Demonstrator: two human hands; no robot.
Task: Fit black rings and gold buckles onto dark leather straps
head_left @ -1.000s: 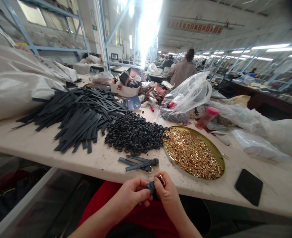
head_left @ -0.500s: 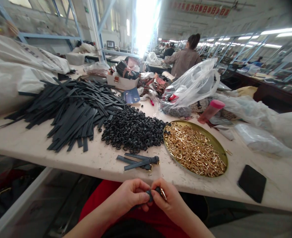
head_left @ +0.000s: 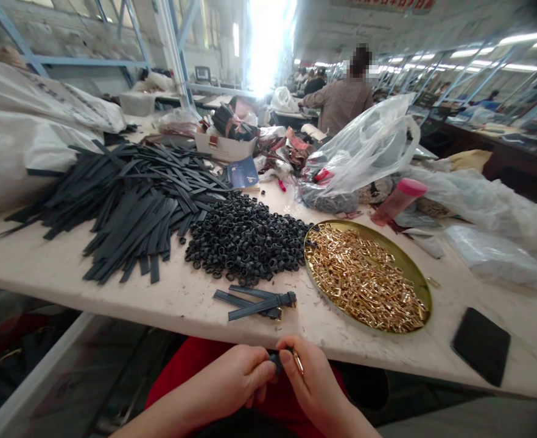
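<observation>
Just in front of the table's near edge, my left hand (head_left: 245, 377) pinches a dark strap piece (head_left: 275, 360). Close against it, my right hand (head_left: 302, 371) has its fingers closed on the strap's other end and a gold buckle (head_left: 298, 360). Most of the strap is hidden by the fingers. On the table above my hands lie a few straps with gold buckles (head_left: 254, 304). Behind them is a heap of small black loops (head_left: 250, 237). Long dark strips (head_left: 136, 201) are piled to the left. Many gold metal pieces (head_left: 364, 274) fill a round tray (head_left: 426, 291) on the right.
A black phone (head_left: 481, 345) lies at the right edge of the table (head_left: 168, 304). Farther back are a pink-lidded container (head_left: 399, 201), a clear plastic bag (head_left: 364, 146), a box (head_left: 225, 148) and a blue booklet (head_left: 242, 173). A person (head_left: 346, 100) stands beyond.
The view has shifted slightly, so things on the right appear farther right. My left hand's fingers have curled more tightly round the strap, and both hands stay close together.
</observation>
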